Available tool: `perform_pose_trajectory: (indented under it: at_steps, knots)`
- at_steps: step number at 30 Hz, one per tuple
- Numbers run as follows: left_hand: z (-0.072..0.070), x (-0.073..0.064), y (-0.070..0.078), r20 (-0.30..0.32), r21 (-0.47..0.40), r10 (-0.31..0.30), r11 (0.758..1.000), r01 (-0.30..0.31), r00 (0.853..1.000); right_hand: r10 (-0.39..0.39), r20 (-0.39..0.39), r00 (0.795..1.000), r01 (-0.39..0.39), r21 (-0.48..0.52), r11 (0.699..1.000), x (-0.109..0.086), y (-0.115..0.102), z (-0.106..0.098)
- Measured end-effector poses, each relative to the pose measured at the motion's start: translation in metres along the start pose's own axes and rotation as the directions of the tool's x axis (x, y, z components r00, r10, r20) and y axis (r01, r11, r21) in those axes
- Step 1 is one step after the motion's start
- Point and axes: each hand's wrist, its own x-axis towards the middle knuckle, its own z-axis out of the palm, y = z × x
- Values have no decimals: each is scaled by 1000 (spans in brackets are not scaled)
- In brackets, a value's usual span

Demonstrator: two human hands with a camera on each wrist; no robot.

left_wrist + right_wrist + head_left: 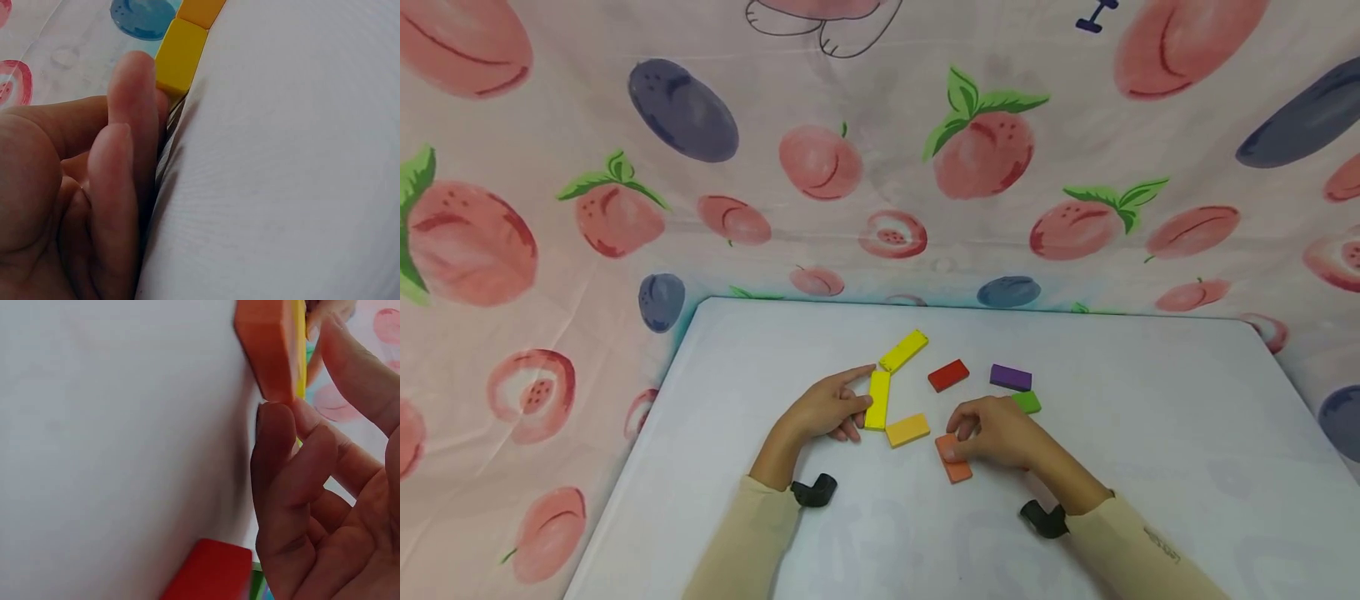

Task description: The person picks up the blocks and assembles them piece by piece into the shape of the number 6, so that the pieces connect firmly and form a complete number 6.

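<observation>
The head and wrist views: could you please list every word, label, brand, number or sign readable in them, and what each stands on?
None can be read.
Right sleeve: dark lettering, too small and blurred to read.
Upper yellow block: faint marks, too small to tell whether they are text.
White tabletop: pale shapes, too faint to read.

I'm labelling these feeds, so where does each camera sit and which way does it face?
Head: worn on the head, facing forward and down at the table; left hand, right hand and sleeves show.
Left wrist: on that wrist, facing its hand's fingers and a yellow block.
Right wrist: likewise, facing its hand's fingers and the orange block.
Shared: head and right wrist show that block.
</observation>
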Motion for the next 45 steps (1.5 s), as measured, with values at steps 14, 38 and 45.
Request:
perform_pose_trajectory:
  at_steps: [14,38,45]
  knots:
    - [0,0,0,-1,2,9,1000,-9,1000,30,-36,999,-31,-2,1000,-6,2,13]
    - [-1,1,0,-6,2,-1,1000,1,1000,51,-68,996,-53,-31,998,-13,0,8]
    - [0,1,0,-2,-3,0,1000,0,1000,55,-81,995,-58,-31,998,-12,6,2]
